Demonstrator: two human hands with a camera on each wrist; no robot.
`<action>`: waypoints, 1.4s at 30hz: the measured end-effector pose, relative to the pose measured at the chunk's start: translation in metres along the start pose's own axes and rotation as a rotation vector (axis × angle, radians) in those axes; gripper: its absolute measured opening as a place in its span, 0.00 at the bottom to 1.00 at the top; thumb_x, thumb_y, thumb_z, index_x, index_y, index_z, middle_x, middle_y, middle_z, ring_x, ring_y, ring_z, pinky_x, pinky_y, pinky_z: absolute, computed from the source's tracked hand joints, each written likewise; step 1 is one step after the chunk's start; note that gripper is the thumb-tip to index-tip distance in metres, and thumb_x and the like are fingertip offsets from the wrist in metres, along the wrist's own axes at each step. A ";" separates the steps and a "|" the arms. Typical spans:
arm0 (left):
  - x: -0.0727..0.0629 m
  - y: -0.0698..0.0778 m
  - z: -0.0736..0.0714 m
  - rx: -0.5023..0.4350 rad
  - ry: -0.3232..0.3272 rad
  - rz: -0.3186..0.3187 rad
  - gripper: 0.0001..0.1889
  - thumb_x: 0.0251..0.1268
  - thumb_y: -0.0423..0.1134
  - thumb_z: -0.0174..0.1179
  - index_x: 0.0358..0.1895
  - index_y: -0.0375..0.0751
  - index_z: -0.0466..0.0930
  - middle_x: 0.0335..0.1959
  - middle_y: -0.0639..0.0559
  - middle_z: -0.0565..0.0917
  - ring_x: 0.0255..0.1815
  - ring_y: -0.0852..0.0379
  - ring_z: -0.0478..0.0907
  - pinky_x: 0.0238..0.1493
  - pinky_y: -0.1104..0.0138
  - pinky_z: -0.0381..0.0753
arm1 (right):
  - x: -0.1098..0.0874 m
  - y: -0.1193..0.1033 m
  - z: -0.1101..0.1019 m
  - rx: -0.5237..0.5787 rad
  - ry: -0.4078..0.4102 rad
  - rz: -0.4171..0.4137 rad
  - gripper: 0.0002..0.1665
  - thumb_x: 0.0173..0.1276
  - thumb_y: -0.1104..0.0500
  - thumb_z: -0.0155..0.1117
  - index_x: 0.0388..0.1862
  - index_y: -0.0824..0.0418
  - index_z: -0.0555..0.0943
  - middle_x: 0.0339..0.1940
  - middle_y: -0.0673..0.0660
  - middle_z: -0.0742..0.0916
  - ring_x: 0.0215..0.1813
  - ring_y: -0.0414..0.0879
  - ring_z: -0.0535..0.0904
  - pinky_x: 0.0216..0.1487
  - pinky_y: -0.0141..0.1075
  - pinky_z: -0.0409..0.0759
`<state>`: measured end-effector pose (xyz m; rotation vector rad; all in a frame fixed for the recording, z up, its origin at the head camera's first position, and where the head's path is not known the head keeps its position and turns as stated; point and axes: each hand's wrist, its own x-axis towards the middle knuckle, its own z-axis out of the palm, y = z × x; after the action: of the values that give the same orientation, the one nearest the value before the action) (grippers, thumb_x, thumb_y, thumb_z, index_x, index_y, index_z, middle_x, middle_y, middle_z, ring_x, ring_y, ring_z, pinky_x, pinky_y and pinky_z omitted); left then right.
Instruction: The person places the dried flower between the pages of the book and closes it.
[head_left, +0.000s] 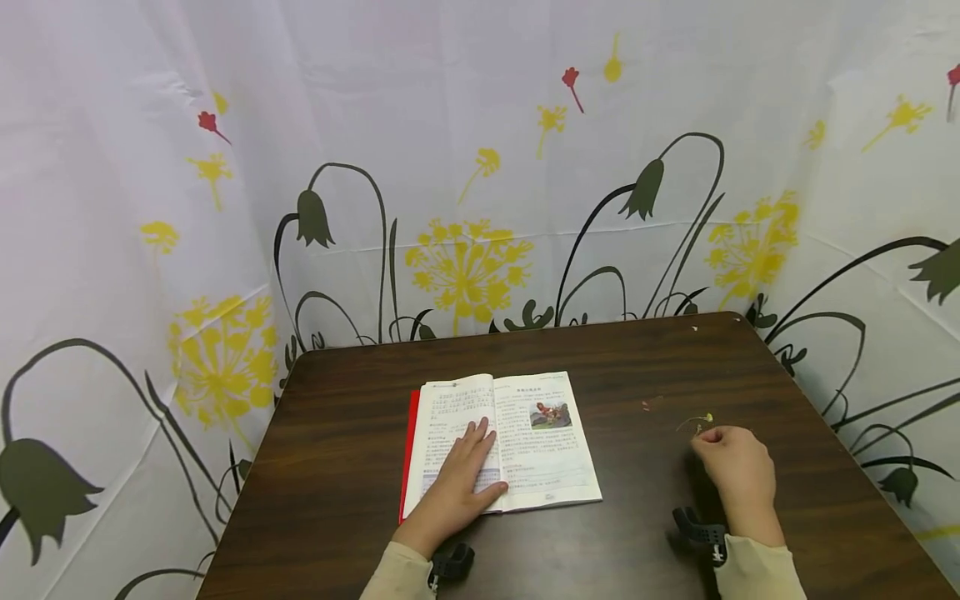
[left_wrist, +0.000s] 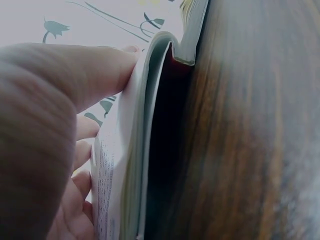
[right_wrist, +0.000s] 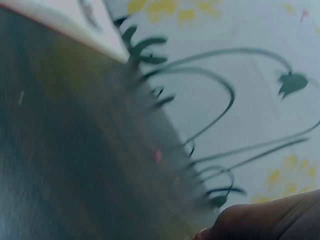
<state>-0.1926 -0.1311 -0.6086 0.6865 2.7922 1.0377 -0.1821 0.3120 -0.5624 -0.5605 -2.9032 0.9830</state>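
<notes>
An open book [head_left: 536, 467] with printed pages and a small colour picture lies on the table, its red cover showing along the left edge. My left hand [head_left: 461, 475] rests on it with fingers spread over the left page and the thumb across the centre fold. In the left wrist view the thumb [left_wrist: 105, 70] presses on the page near the lower edge. To the right of the book, my right hand [head_left: 738, 471] has curled fingers, and its fingertips pinch a tiny dried flower sprig [head_left: 705, 417] with yellowish heads and a thin stem.
The dark wooden table [head_left: 337, 450] ends at a white curtain [head_left: 450, 100] printed with flowers. Small reddish petal bits [head_left: 647, 406] lie between the book and my right hand. A pale scrap [head_left: 694, 328] lies near the far right corner.
</notes>
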 end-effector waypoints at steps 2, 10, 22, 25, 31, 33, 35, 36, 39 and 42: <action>0.000 -0.001 -0.001 0.009 0.006 0.002 0.45 0.73 0.50 0.70 0.86 0.38 0.61 0.92 0.43 0.54 0.93 0.38 0.46 0.90 0.37 0.49 | 0.003 0.005 0.002 -0.017 -0.023 0.018 0.15 0.70 0.51 0.63 0.41 0.59 0.92 0.39 0.60 0.94 0.32 0.52 0.84 0.28 0.42 0.77; 0.001 0.001 -0.002 0.000 -0.002 -0.007 0.44 0.74 0.51 0.70 0.87 0.39 0.61 0.92 0.44 0.54 0.94 0.39 0.45 0.90 0.37 0.48 | 0.006 0.007 0.015 -0.052 0.005 0.040 0.16 0.71 0.49 0.65 0.38 0.57 0.93 0.44 0.65 0.93 0.35 0.56 0.86 0.29 0.49 0.81; 0.001 0.000 0.000 -0.002 -0.004 -0.021 0.44 0.74 0.51 0.70 0.86 0.40 0.62 0.92 0.45 0.54 0.94 0.40 0.45 0.90 0.38 0.48 | 0.007 -0.003 0.023 -0.082 -0.041 0.051 0.18 0.73 0.49 0.61 0.34 0.56 0.93 0.35 0.64 0.91 0.31 0.56 0.82 0.26 0.50 0.80; 0.001 0.000 0.000 -0.004 -0.001 -0.022 0.44 0.73 0.51 0.70 0.86 0.40 0.62 0.92 0.45 0.54 0.94 0.40 0.45 0.90 0.37 0.48 | 0.009 -0.002 0.023 -0.086 -0.059 0.052 0.19 0.74 0.47 0.63 0.43 0.57 0.94 0.47 0.69 0.92 0.36 0.58 0.86 0.32 0.55 0.84; 0.000 0.001 0.000 -0.008 -0.001 -0.027 0.45 0.74 0.51 0.70 0.86 0.40 0.62 0.92 0.46 0.54 0.94 0.40 0.45 0.90 0.37 0.48 | 0.010 0.000 0.024 -0.089 -0.070 0.046 0.19 0.73 0.47 0.63 0.44 0.57 0.94 0.48 0.69 0.92 0.36 0.57 0.85 0.33 0.55 0.84; -0.001 0.001 0.000 -0.008 -0.001 -0.028 0.44 0.74 0.51 0.70 0.86 0.40 0.62 0.92 0.45 0.54 0.94 0.40 0.45 0.90 0.37 0.48 | 0.010 0.001 0.023 -0.084 -0.083 0.048 0.19 0.73 0.47 0.63 0.42 0.57 0.94 0.44 0.66 0.92 0.34 0.55 0.83 0.32 0.52 0.82; -0.001 0.001 0.000 -0.006 0.000 -0.026 0.45 0.73 0.51 0.71 0.86 0.39 0.62 0.92 0.45 0.54 0.94 0.39 0.45 0.90 0.36 0.48 | 0.010 0.001 0.023 -0.080 -0.098 0.045 0.19 0.74 0.46 0.62 0.41 0.57 0.93 0.39 0.62 0.91 0.33 0.54 0.81 0.30 0.48 0.80; -0.001 0.001 0.000 -0.004 -0.001 -0.025 0.45 0.73 0.51 0.71 0.86 0.39 0.62 0.92 0.45 0.54 0.94 0.39 0.45 0.90 0.36 0.48 | 0.010 0.001 0.022 -0.077 -0.101 0.044 0.19 0.75 0.46 0.62 0.40 0.57 0.92 0.37 0.60 0.90 0.32 0.53 0.80 0.29 0.46 0.78; -0.001 0.001 0.000 -0.008 0.001 -0.021 0.45 0.73 0.51 0.71 0.86 0.39 0.62 0.92 0.45 0.54 0.94 0.39 0.45 0.90 0.36 0.48 | 0.007 0.002 0.021 -0.047 -0.064 0.043 0.20 0.76 0.45 0.60 0.39 0.57 0.91 0.33 0.57 0.88 0.32 0.52 0.80 0.28 0.42 0.75; -0.001 0.001 -0.001 -0.007 -0.002 -0.016 0.45 0.73 0.51 0.71 0.87 0.40 0.61 0.92 0.45 0.54 0.94 0.39 0.44 0.90 0.36 0.47 | 0.004 0.000 0.021 -0.002 0.025 0.043 0.20 0.75 0.45 0.59 0.39 0.57 0.89 0.32 0.56 0.88 0.31 0.52 0.81 0.27 0.40 0.74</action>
<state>-0.1918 -0.1314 -0.6078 0.6631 2.7861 1.0424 -0.1889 0.3010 -0.5800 -0.6332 -2.8819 0.9709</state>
